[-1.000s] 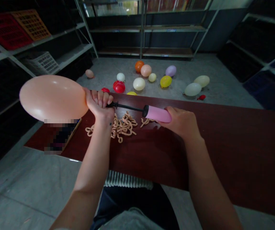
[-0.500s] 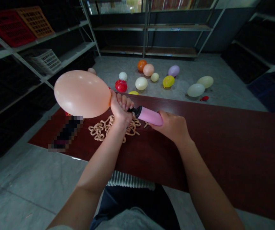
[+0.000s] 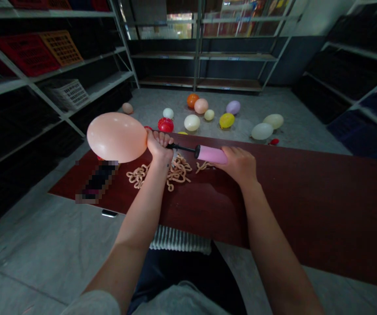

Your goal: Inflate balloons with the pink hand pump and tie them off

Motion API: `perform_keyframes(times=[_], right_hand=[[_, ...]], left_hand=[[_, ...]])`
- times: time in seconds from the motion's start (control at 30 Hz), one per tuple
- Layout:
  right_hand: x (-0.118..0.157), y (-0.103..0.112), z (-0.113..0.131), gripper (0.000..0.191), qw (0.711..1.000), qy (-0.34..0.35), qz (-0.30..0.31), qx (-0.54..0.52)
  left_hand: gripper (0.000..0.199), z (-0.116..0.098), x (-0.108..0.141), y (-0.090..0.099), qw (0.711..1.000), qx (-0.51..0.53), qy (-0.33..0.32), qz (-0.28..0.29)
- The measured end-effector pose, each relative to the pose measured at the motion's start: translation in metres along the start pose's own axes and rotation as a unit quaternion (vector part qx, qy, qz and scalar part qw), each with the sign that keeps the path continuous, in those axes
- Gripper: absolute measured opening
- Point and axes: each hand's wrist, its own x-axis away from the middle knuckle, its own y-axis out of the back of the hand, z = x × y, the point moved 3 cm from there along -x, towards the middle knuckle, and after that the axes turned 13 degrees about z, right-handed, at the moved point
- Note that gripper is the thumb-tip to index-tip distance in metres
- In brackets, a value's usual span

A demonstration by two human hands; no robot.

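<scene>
A large inflated peach balloon point(image 3: 116, 136) extends to the left from my left hand point(image 3: 159, 146). That hand is closed around the balloon's neck and the black end of a balloon pump point(image 3: 211, 154); the joint between the two is hidden in my fist. My right hand point(image 3: 239, 165) wraps the far end of the pump's pink barrel. A length of black rod shows between the barrel and my left fist. Under my hands, tan twisted long balloons point(image 3: 178, 173) lie in a loose pile on the dark red table point(image 3: 287, 205).
A blurred-out dark object point(image 3: 98, 180) lies at the table's left end. Several balloons, including a yellow one point(image 3: 227, 120) and a red one point(image 3: 165, 125), rest on the floor beyond the table. Shelves with crates point(image 3: 27, 54) stand left, behind and right.
My hands have moved apart and the pump has lengthened, with more black rod showing. The view has tilted up slightly. Both hands keep their hold.
</scene>
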Motion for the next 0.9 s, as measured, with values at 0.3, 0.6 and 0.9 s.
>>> perform_keyframes(times=[0.3,0.6,0.9], right_hand=[[0.009,0.008,-0.039,0.042,0.999,-0.031,-0.017,-0.004],[0.009,0.013,-0.024,0.045,0.995,-0.045,0.076,-0.041],[0.006,0.022,0.016,0.046,0.989,0.002,0.137,-0.060]], left_hand=[[0.061,-0.029,0.010,-0.017,0.998,-0.033,-0.053,-0.001],[0.068,-0.046,0.023,-0.032,0.985,-0.134,-0.111,0.010],[0.066,-0.020,0.032,-0.041,0.994,-0.102,-0.028,0.039]])
